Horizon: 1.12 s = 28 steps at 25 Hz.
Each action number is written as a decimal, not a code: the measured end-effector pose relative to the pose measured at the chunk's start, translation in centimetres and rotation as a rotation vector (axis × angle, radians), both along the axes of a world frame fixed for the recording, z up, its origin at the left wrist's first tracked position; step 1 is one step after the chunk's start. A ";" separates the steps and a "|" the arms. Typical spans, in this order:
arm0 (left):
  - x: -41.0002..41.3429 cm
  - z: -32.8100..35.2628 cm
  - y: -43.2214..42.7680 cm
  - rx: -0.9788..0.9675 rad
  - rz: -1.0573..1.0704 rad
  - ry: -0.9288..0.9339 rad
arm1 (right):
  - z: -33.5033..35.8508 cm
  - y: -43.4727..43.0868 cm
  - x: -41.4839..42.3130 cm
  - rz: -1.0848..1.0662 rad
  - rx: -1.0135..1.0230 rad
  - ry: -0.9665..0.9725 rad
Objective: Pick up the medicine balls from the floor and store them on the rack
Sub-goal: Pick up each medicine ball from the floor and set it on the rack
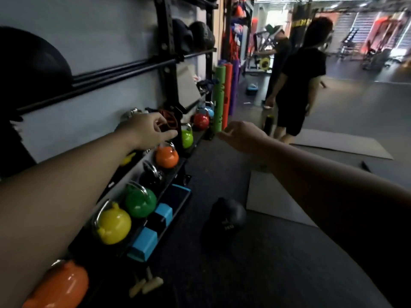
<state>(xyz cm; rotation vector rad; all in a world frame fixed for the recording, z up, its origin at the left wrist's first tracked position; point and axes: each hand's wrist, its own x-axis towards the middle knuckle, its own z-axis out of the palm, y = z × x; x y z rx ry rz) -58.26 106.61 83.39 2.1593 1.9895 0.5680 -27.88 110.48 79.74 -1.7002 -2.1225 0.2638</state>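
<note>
A dark medicine ball [224, 218] lies on the black floor just right of the rack's bottom shelf. The black metal rack [168, 52] runs along the left wall. One large dark ball [29, 63] rests on its rails at the near left, and two more dark balls [193, 36] sit on the rails further along. My left hand [149, 130] is stretched out in front of the rack with fingers apart and nothing in it. My right hand [242, 135] reaches forward above the floor, fingers loosely curled, also holding nothing. Both hands are well above the floor ball.
Coloured kettlebells [115, 223] line the bottom shelf, with blue blocks [144, 243] beside them. Green, orange and purple foam tubes [219, 96] stand at the rack's far end. A person in black [298, 85] stands ahead on the right. Grey mats [275, 198] lie on the floor.
</note>
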 end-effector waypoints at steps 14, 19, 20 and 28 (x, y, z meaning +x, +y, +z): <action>36.5 -15.1 -21.2 -0.293 -0.302 0.034 | -17.5 -30.2 36.4 -0.322 -0.352 0.056; 45.1 -21.4 -23.6 -0.355 -0.430 0.068 | -24.2 -37.4 43.1 -0.468 -0.406 0.055; 46.5 -23.1 -23.6 -0.376 -0.456 0.065 | -25.7 -38.2 43.7 -0.486 -0.414 0.063; 54.8 -41.8 -19.4 -0.540 -0.589 0.120 | -42.0 -37.6 46.6 -0.619 -0.609 -0.001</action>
